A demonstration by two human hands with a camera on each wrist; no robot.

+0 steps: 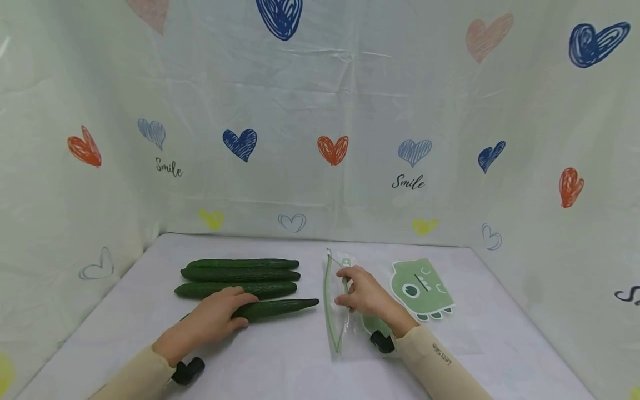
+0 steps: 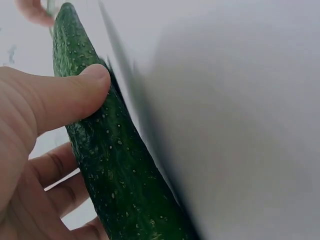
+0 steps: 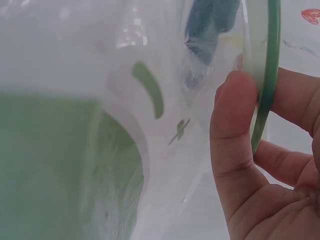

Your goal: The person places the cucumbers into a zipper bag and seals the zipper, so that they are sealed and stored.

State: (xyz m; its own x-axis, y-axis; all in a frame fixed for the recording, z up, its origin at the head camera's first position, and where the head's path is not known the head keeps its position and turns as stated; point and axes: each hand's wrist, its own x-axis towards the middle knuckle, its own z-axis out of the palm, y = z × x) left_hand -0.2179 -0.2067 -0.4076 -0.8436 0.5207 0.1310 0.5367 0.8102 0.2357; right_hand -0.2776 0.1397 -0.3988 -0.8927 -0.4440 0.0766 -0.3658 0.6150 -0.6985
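My left hand [image 1: 212, 318] grips a long dark green cucumber [image 1: 280, 308], thumb on one side and fingers round the other. In the left wrist view this cucumber [image 2: 120, 150] shows bumpy skin, and its tip points toward my other hand. Three more cucumbers [image 1: 240, 274] lie side by side just behind it. To the right, my right hand [image 1: 367, 294] pinches the green zip edge of a clear plastic bag [image 1: 422, 289] printed with a green cartoon animal. The bag's mouth stands parted, facing the cucumbers. Up close, thumb and fingers hold the green strip [image 3: 272, 60].
A white cloth [image 1: 280, 361] covers the table. Behind and at both sides hangs a pale curtain [image 1: 285, 183] with printed hearts. Dark wrist cameras [image 1: 188, 371] sit under both wrists.
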